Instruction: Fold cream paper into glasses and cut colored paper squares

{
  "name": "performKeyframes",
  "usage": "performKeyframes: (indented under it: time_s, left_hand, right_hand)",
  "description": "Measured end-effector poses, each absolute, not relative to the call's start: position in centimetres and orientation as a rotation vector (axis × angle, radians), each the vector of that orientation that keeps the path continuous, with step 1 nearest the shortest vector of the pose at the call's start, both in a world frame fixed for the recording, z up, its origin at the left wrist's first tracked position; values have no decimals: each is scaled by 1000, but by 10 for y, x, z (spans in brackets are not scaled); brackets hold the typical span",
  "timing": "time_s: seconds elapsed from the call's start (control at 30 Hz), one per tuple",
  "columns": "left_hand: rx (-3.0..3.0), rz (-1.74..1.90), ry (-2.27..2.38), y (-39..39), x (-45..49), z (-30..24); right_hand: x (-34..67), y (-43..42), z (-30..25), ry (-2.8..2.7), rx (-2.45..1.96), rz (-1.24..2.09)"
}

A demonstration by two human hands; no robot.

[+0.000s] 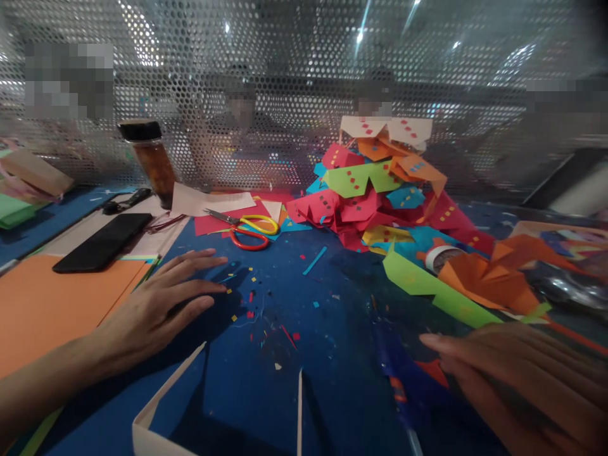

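Note:
My left hand (pixel 171 294) hovers low over the blue tabletop, fingers stretched out and nothing in them. Small coloured paper bits (pixel 251 315) are scattered by its fingertips. At the lower right, my right hand (pixel 522 373) is slightly blurred, its visible fingers extended and holding nothing I can see. Beside it lies a dark blue tool (pixel 399 367) with an orange part, too blurred to name. A folded white paper strip (pixel 154 411) stands on edge near me, its lower part cut off by the frame.
A heap of folded coloured paper pieces (pixel 361 196) is at the back right. Scissors (pixel 247 231) with red and yellow handles lie behind. On the left are a black phone (pixel 104 242), orange paper (pixel 61 297) and a dark bottle (pixel 154 161). A perforated metal screen (pixel 294 145) runs behind.

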State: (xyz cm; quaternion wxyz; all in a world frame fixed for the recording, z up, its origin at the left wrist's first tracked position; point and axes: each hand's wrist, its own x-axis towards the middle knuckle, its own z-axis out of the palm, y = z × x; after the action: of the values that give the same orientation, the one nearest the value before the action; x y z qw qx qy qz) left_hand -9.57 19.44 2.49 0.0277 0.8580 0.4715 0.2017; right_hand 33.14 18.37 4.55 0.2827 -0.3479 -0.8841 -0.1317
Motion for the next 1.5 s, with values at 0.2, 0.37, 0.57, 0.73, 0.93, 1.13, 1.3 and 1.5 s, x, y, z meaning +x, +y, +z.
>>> performKeyframes:
  time_s: [0.2,0.37,0.57,0.73,0.93,1.13,1.3,1.5]
  left_hand:
    - [2583,985,1497,196,-98,24]
    - [2588,967,1478,196,-98,23]
    - [2635,748,1442,197,-98,21]
    - [2660,606,1387,193,-95,26]
    - [2713,549,1246,188,-95,31]
    - [2732,470,1189,187,-96,31]
    - [2728,540,1159,185,-96,29]
    - [2715,839,1259,192,-99,22]
  right_hand:
    - [328,183,48,-2370,-889,-349]
    - [322,183,54,-2359,-886,-365]
    - [313,185,61,-2381,-883,-411]
    - [311,183,62,-2381,-905,-466]
    - [313,181,60,-2389,-911,-488]
    - [310,182,62,-2369,-916,-461]
    - [310,184,62,-2371,-902,-468]
    - [314,182,59,-2373,-909,-452]
